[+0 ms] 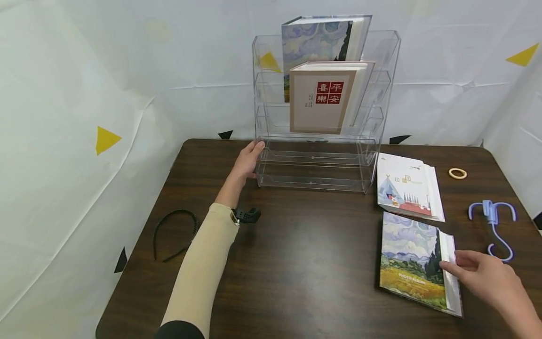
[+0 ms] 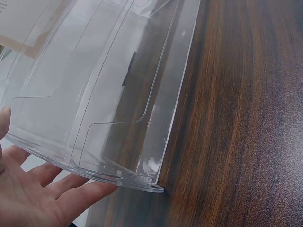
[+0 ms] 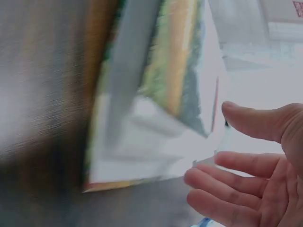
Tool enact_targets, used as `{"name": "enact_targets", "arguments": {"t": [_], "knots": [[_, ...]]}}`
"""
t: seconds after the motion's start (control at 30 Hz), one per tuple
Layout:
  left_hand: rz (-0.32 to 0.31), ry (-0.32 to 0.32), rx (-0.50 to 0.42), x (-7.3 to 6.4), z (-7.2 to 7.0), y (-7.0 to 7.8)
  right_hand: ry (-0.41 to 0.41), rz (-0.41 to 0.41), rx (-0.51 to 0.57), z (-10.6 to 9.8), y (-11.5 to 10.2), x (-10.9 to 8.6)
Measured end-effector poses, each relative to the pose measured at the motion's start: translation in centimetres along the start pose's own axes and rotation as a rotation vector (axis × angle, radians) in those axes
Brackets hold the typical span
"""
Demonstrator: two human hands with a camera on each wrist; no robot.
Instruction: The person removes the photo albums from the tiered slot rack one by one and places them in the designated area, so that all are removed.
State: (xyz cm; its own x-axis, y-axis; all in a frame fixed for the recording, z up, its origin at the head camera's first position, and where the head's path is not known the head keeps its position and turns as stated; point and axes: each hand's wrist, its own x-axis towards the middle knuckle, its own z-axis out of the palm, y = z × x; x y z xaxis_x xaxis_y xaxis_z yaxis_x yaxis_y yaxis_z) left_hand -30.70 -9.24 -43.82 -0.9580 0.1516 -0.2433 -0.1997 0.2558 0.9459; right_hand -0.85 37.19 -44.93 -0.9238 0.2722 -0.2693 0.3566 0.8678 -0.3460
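A clear acrylic tiered rack (image 1: 311, 181) stands at the back of the dark wooden table. My left hand (image 1: 247, 160) grips its lower left side; in the left wrist view the fingers (image 2: 85, 191) lie along the outside of the side panel, the thumb by its edge. A photo album (image 1: 410, 263) with a painted landscape cover lies at the right. My right hand (image 1: 487, 278) is at the album's right edge, thumb and fingers apart in the right wrist view, where the album (image 3: 175, 61) is blurred. Whether the fingertips touch it is unclear.
The rack holds a larger landscape album (image 1: 315, 40) and a beige album (image 1: 322, 101). A white album (image 1: 404, 186) lies right of the rack. Further right are a wooden ring (image 1: 458, 173) and a purple folding hanger (image 1: 491, 214). A black headband (image 1: 175, 212) lies left.
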Motion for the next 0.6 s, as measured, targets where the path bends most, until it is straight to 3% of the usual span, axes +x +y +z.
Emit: {"name": "enact_targets", "arguments": {"t": [0.17,0.33,0.6], "knots": [[-0.002,-0.003,-0.01,-0.1,-0.1,0.1,0.151,-0.096,0.032,-1.2,-2.6,0.6],[-0.006,-0.001,-0.014,-0.1,-0.1,0.1,0.25,-0.274,0.09,-3.2,-7.0,2.0],[0.002,-0.007,-0.006,-0.3,0.1,0.1,0.312,-0.522,0.362,-5.9,-14.3,6.3]]}}
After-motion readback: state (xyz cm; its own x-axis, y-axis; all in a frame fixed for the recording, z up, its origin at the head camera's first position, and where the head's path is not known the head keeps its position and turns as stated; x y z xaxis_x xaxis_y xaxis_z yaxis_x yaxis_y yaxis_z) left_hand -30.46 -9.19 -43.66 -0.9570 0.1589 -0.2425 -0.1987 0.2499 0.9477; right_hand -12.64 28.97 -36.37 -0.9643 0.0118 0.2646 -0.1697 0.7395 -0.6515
